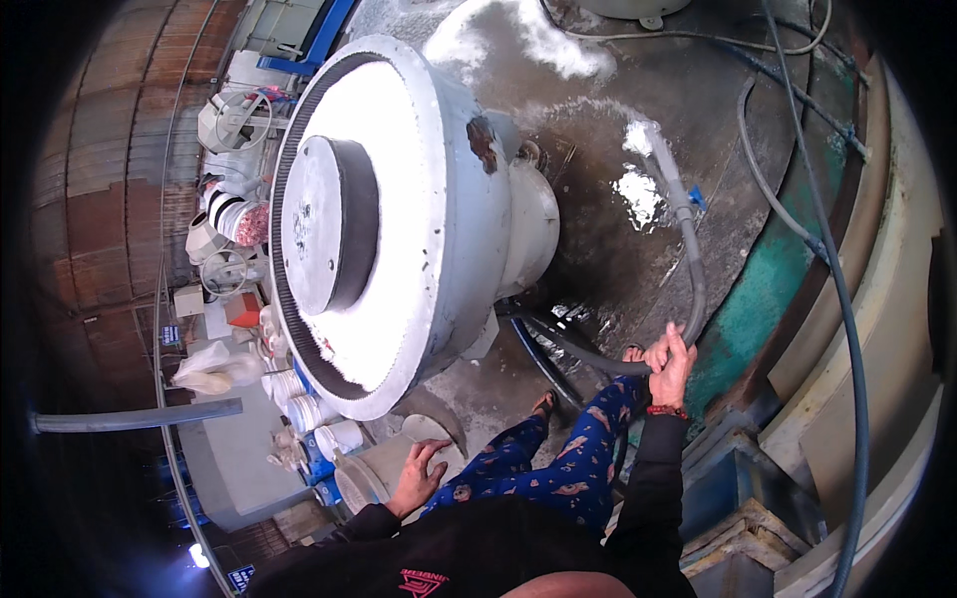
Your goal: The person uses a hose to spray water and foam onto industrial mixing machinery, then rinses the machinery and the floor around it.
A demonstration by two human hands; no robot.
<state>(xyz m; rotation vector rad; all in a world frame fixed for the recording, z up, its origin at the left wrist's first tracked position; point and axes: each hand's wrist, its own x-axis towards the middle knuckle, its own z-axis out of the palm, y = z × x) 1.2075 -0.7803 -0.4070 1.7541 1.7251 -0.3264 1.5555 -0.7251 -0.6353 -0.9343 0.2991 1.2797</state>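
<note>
My right hand point(672, 371) is closed around a grey hose point(696, 274) at the right. From the hand the hose bends away over the wet floor, and its far end lies by a bright white patch of water or glare. A blue piece point(697, 198), perhaps a valve handle, sits beside its upper part. Nearer to me, a darker length of hose runs from the hand toward the big machine's base. My left hand point(420, 480) is low in front of me, fingers apart and holding nothing. Beside it is a round whitish container point(361, 482); whether they touch, I cannot tell.
A large round pale machine point(460, 199) with a toothed inner ring and a central hub point(321, 224) stands ahead. White buckets point(311, 412) line the left side. Blue-black hoses point(843, 329) cross at the right near a curved wall. Wooden-edged boxes point(743, 533) stand lower right.
</note>
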